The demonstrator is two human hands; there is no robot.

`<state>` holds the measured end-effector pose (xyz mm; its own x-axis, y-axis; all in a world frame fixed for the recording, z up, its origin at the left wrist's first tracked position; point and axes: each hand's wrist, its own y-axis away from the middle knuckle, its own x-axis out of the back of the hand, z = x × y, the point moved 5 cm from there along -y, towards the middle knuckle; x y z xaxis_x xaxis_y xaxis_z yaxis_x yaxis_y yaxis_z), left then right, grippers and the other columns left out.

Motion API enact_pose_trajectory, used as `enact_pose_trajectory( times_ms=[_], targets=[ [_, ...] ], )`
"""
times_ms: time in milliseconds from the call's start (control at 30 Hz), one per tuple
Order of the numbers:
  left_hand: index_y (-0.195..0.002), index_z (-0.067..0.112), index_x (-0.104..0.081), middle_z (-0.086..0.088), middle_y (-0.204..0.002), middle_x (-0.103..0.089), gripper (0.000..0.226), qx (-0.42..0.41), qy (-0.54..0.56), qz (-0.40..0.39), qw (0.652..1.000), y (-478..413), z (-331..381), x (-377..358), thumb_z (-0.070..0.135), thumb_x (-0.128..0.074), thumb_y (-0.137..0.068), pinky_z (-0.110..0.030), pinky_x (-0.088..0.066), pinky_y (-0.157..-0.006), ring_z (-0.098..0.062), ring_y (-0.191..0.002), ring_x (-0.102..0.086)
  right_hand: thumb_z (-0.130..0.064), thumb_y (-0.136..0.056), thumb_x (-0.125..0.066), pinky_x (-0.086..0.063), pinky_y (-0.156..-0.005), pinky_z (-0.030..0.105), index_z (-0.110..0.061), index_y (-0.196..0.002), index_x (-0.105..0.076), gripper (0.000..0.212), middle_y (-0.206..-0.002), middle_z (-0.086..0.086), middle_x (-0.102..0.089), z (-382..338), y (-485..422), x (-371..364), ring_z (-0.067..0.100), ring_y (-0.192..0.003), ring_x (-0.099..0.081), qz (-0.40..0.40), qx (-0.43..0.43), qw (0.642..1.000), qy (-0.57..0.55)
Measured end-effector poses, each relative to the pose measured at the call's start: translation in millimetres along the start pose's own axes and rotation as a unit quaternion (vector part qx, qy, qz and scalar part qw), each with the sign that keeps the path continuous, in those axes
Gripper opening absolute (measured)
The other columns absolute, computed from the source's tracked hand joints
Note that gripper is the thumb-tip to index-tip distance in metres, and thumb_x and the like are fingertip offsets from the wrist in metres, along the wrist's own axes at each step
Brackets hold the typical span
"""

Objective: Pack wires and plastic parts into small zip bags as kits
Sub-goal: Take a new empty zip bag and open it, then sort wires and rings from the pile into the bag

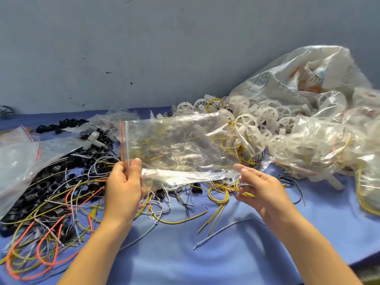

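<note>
I hold a clear zip bag (176, 145) with a red seal line at its left end, lifted flat above the table. My left hand (125, 186) pinches its lower left corner between thumb and fingers. My right hand (259, 190) pinches the lower right edge. The bag looks empty; wires and wheels show through it. Loose yellow, orange and grey wires (61, 219) lie tangled below and to the left. White plastic wheels (267, 118) are heaped behind the bag on the right. Black plastic parts (41, 182) are piled at the left.
A stack of empty zip bags (18, 157) lies at the far left. Filled clear bags (320, 153) and a large white sack (304, 79) crowd the right side. The blue cloth (205, 254) covers the table; a grey wall stands behind.
</note>
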<state>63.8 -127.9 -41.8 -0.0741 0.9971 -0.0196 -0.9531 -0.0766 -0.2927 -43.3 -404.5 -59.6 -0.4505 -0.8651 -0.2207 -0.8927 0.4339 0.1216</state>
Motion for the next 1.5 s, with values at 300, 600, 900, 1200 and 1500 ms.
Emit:
enact_pose_trajectory(
  times_ms=[300, 600, 900, 1200, 1500],
  targets=[
    [-0.085, 0.008, -0.056, 0.000, -0.053, -0.050, 0.022, 0.105, -0.059, -0.189, 0.975, 23, -21, -29, 0.027, -0.064, -0.092, -0.020, -0.032, -0.032, -0.011, -0.034, -0.041, -0.034, -0.092, -0.065, -0.041, -0.047, 0.022, -0.018, -0.082, -0.074, 0.020, -0.056, -0.010, -0.058, -2, -8, 33, 0.006, -0.042, -0.047, 0.100, 0.088, 0.966, 0.222],
    [-0.073, 0.015, -0.054, -0.006, -0.047, -0.062, 0.037, 0.057, -0.291, -0.317, 0.901, 62, -20, -55, 0.041, -0.048, -0.100, -0.022, -0.038, -0.036, -0.018, -0.033, -0.052, -0.021, -0.092, -0.057, -0.044, -0.088, 0.047, -0.016, -0.128, -0.058, 0.036, -0.115, 0.014, -0.057, -27, 17, 52, 0.038, -0.105, -0.055, 0.250, 0.207, 0.773, 0.545],
    [-0.106, 0.013, -0.059, -0.006, -0.065, -0.059, 0.016, 0.126, -0.143, -0.213, 0.958, 54, -22, -51, 0.010, -0.044, -0.103, -0.024, -0.041, -0.035, -0.019, -0.041, -0.055, -0.022, -0.096, -0.053, -0.045, -0.088, 0.035, -0.024, -0.122, -0.060, 0.027, -0.107, -0.005, -0.059, 10, 24, -58, 0.014, -0.095, -0.057, -0.011, 0.300, 0.819, 0.489],
    [-0.098, 0.008, -0.062, -0.007, -0.070, -0.065, 0.012, 0.205, -0.057, -0.242, 0.947, 52, -33, -60, 0.019, -0.057, -0.098, -0.024, -0.042, -0.033, -0.020, -0.043, -0.058, -0.038, -0.095, -0.057, -0.046, -0.078, 0.025, -0.029, -0.118, -0.062, 0.026, -0.090, -0.014, -0.061, 33, 7, -76, 0.001, -0.072, -0.055, -0.085, 0.179, 0.885, 0.422],
    [-0.094, 0.000, -0.064, -0.001, -0.068, -0.063, 0.034, 0.224, -0.078, -0.275, 0.932, 49, -34, -65, 0.032, -0.054, -0.099, -0.021, -0.041, -0.033, -0.017, -0.046, -0.059, -0.054, -0.083, -0.063, -0.041, -0.061, 0.016, -0.035, -0.115, -0.065, 0.037, -0.085, -0.015, -0.066, 38, 5, -73, 0.000, -0.064, -0.058, -0.143, 0.129, 0.895, 0.403]
  ],
)
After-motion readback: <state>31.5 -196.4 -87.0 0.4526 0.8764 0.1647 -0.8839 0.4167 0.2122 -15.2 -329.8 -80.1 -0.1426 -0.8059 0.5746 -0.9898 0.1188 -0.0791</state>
